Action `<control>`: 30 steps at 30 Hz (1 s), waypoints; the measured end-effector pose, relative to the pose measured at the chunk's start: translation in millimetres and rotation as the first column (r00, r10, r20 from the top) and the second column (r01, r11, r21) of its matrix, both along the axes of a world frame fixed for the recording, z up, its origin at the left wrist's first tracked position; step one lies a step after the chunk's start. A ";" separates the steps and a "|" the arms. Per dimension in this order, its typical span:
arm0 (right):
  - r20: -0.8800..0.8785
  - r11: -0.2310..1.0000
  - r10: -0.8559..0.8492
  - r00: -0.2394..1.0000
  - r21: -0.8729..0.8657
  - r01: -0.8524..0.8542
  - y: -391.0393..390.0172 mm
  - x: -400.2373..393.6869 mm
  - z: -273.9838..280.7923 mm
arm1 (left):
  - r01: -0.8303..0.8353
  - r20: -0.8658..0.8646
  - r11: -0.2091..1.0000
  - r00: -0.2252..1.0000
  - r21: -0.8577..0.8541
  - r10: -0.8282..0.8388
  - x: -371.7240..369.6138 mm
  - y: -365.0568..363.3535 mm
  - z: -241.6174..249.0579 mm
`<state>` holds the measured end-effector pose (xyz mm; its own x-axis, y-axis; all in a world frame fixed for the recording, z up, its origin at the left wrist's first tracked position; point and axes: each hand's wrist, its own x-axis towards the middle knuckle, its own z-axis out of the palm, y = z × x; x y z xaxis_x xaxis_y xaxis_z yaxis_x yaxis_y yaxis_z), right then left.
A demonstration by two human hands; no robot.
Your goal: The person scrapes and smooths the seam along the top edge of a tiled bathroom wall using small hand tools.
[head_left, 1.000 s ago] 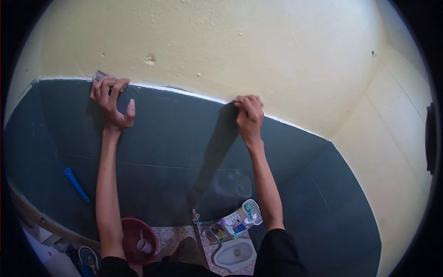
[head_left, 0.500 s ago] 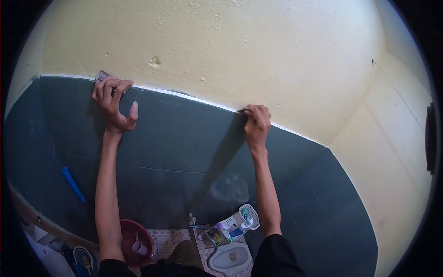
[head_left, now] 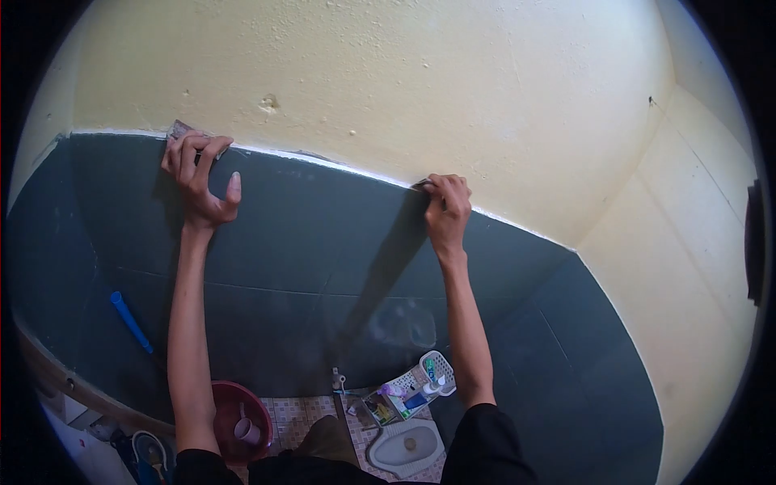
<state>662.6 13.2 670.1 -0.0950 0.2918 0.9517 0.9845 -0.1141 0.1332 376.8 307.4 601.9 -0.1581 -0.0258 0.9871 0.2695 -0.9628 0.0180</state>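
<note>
Along the top edge of the dark grey wall tiles (head_left: 267,218) runs a white strip (head_left: 339,165), with the cream wall (head_left: 388,81) above it. My left hand (head_left: 196,179) presses a flat, stained piece (head_left: 179,128) against this edge at the left, its fingers bent over it and the thumb held away. Farther right, my right hand (head_left: 449,206) pinches a small dark scraper-like tool (head_left: 422,184), whose tip touches the white strip. Fingers hide most of both items.
Below are a red basin (head_left: 263,412) with a pink dipper (head_left: 246,431), a tap (head_left: 337,380), a basket of bottles (head_left: 436,364) and a squat toilet (head_left: 406,446). A blue pipe (head_left: 131,322) lies against the tiles at the left.
My right hand and its tool have shifted slightly up and left in view. The left hand has hardly moved, and both hands keep their hold.
</note>
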 end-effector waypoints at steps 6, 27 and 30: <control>-0.007 0.998 -0.047 0.999 -0.040 0.047 6.0 -21.9 15.6 | -0.017 0.018 1.000 1.000 0.003 0.017 0.2 -1.7 1.0; 0.003 0.998 0.034 0.999 -0.055 -0.034 12.9 -8.4 4.6 | -0.025 0.003 1.000 1.000 -0.003 0.025 0.9 1.6 -1.4; 0.018 0.999 -0.028 0.999 -0.039 0.028 -14.5 19.2 -0.3 | -0.013 -0.002 1.000 1.000 -0.013 0.013 1.1 1.1 -1.2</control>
<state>681.8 -1.3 669.8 -0.1023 0.3313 0.9380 0.9785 -0.1361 0.1548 377.9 308.6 600.7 -0.1563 -0.0146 0.9876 0.2822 -0.9589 0.0305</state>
